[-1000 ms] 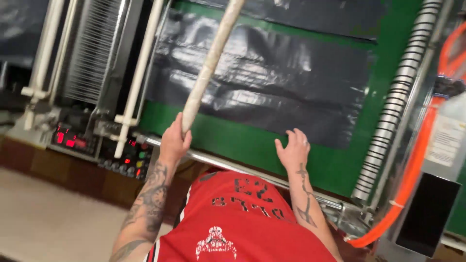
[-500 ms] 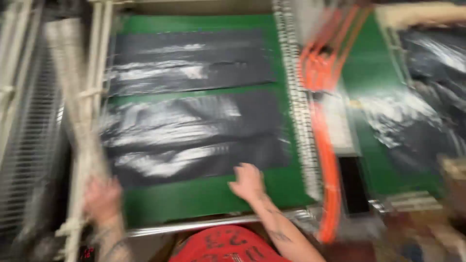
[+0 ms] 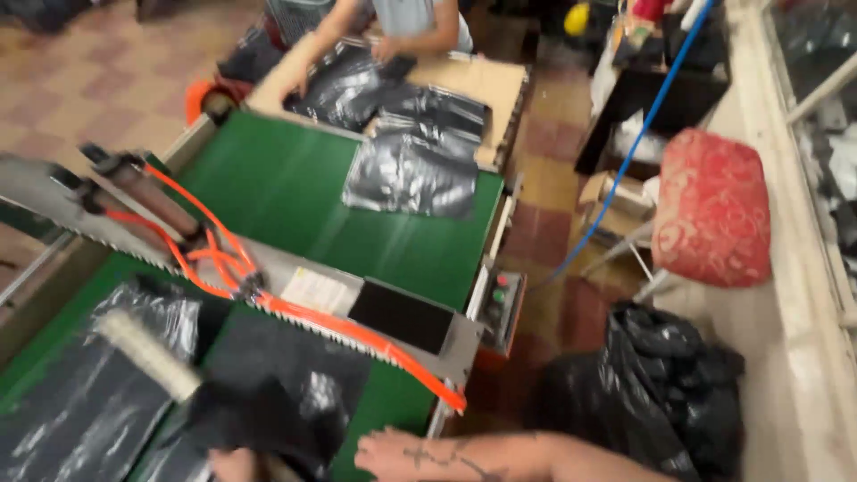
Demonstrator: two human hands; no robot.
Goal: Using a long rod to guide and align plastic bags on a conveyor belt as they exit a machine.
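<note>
The right hand (image 3: 393,453) lies flat, fingers spread, on the green belt's (image 3: 295,187) near edge. The left hand (image 3: 234,464) grips a black plastic bag (image 3: 268,393). Best pull it slowly and flat.

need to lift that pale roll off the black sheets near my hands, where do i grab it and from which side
Probably the roll's near end, where it points toward the left hand, coming from the operator's edge of the green table. It lies slanted across the black plastic sheets, its far end further from reach. The round, slim shape suits a wrap-around grip. The right hand rests at the edge.
</note>
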